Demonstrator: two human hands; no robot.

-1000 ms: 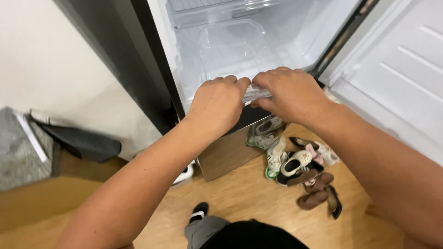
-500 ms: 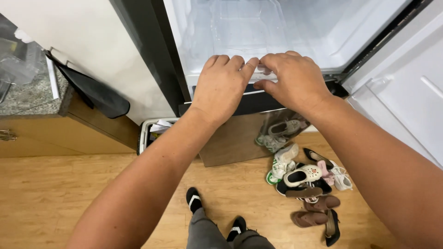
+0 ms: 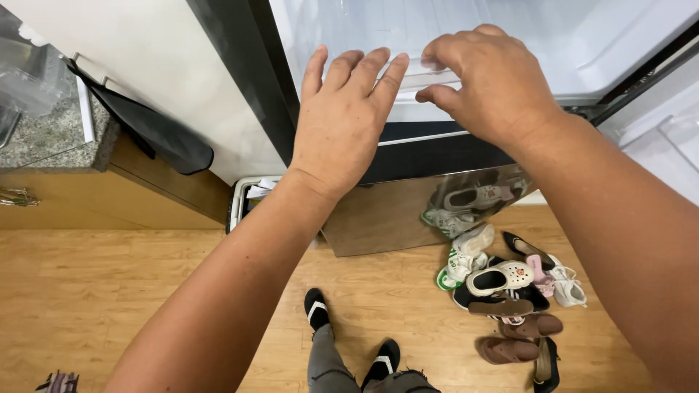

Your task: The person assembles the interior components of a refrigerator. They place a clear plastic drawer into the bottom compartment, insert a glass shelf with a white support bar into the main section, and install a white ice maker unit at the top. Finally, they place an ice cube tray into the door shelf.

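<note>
Hands meet at the front lip of a clear fridge drawer (image 3: 408, 80) inside the open refrigerator (image 3: 408, 156). The left hand (image 3: 346, 120) lies flat, fingers extended on the lip, gripping nothing. The right hand (image 3: 491, 80) curls, thumb and fingers pinching the drawer's edge. Shoes (image 3: 510, 291) lie scattered on the wooden floor (image 3: 145, 291) below.

Place: home kitchen | fridge (image 3: 437, 29) open, granite counter (image 3: 44, 138) | shoes (image 3: 510, 291) (heaped) on wood floor (image 3: 109, 291)

I saw both forearms bare with no sleeves, grey trousers (image 3: 325, 360), and black socks (image 3: 316, 308) crossed by white bands.
</note>
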